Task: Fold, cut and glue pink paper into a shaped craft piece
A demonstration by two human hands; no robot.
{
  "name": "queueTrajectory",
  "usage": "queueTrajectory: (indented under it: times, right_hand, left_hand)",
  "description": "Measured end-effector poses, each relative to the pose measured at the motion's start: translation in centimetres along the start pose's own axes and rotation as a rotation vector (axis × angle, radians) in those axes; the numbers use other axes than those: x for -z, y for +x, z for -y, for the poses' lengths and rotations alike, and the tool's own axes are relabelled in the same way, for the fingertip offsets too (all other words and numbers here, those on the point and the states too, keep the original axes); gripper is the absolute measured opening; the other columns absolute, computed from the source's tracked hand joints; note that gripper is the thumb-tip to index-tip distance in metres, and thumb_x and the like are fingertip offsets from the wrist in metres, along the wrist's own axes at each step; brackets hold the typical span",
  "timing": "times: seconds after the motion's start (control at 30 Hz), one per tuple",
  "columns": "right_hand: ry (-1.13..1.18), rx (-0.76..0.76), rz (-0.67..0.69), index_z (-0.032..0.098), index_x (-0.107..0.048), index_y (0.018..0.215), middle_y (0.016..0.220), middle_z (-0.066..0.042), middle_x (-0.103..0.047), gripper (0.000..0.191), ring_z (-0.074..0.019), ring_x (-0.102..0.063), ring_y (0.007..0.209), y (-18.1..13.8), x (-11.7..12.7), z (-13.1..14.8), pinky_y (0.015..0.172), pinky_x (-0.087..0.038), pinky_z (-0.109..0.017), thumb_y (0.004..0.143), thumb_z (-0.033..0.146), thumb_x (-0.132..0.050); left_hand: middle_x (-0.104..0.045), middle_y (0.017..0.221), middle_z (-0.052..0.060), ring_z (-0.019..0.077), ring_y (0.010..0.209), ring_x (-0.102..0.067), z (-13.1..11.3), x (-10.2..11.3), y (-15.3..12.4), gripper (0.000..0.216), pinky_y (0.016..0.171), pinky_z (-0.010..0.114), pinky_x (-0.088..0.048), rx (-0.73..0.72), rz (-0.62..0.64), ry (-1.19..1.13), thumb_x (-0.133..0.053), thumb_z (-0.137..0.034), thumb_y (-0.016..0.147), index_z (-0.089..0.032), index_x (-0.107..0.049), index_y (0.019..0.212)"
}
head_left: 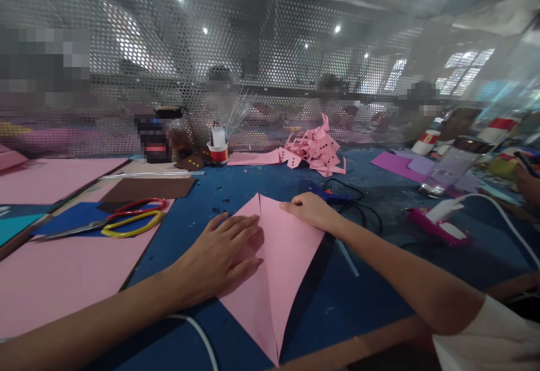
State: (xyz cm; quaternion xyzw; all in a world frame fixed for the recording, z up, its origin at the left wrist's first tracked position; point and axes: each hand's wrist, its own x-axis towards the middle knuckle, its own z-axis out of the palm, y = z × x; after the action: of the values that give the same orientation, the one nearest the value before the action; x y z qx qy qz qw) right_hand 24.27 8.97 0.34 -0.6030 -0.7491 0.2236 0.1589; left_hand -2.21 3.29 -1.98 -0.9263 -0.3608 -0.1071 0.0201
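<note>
A sheet of pink paper (287, 247), folded to a kite-like shape with its two flaps meeting along a middle line, lies on the blue tabletop. My left hand (230, 250) rests flat on the left flap, fingers outstretched. At the upper right edge of the paper, my right hand (310, 210) has its fingers curled in, with the thumb side against the right flap. That flap bows up slightly along its right edge. Behind my right hand lies a blue glue gun (335, 195) with a dark cord, partly hidden. A clear glue stick (348, 258) is by my right forearm.
Scissors (109, 222) with red and yellow handles lie on blue and pink sheets at left, near brown paper (145, 190). A pile of pink cut paper (318, 148) and a paper cup (218, 151) stand at the back. At right are a glass (453, 168) and a power strip (442, 227).
</note>
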Motion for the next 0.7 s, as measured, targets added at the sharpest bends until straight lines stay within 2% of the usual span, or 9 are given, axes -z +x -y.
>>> queueTrajectory:
  times: [0.17,0.37,0.7]
  right_hand:
    - [-0.021,0.007,0.0,0.018,-0.054,0.062,0.061,0.001,-0.054,0.045,-0.0127,-0.049,0.059,-0.7,-0.2,-0.5,0.055,-0.026,-0.026,0.088,0.054,-0.054]
    - [-0.106,-0.025,-0.007,0.019,-0.055,0.065,0.066,0.0,-0.059,0.037,-0.0132,-0.051,0.062,-0.9,-0.7,0.0,0.056,-0.025,-0.027,0.091,0.046,-0.052]
    - [-0.136,-0.047,-0.027,0.02,-0.051,0.062,0.064,0.0,-0.057,0.031,-0.0138,-0.048,0.061,-1.2,-1.0,0.3,0.055,-0.023,-0.028,0.086,0.039,-0.054]
  left_hand:
    - [-0.05,0.153,0.007,0.0278,0.141,-0.043,-0.8,0.2,-0.2,0.058,0.119,0.052,-0.021,-0.009,0.012,-0.002,-0.043,-0.056,0.1,-0.026,-0.041,0.149]
    - [-0.051,0.152,0.008,0.0285,0.139,-0.044,-1.1,0.3,-0.3,0.052,0.119,0.053,-0.022,-0.009,0.03,0.0,-0.046,-0.055,0.099,-0.025,-0.048,0.141]
    - [-0.052,0.15,0.008,0.029,0.138,-0.046,-0.9,0.0,-0.4,0.055,0.119,0.053,-0.023,-0.021,0.007,0.006,-0.046,-0.056,0.098,-0.025,-0.047,0.143]
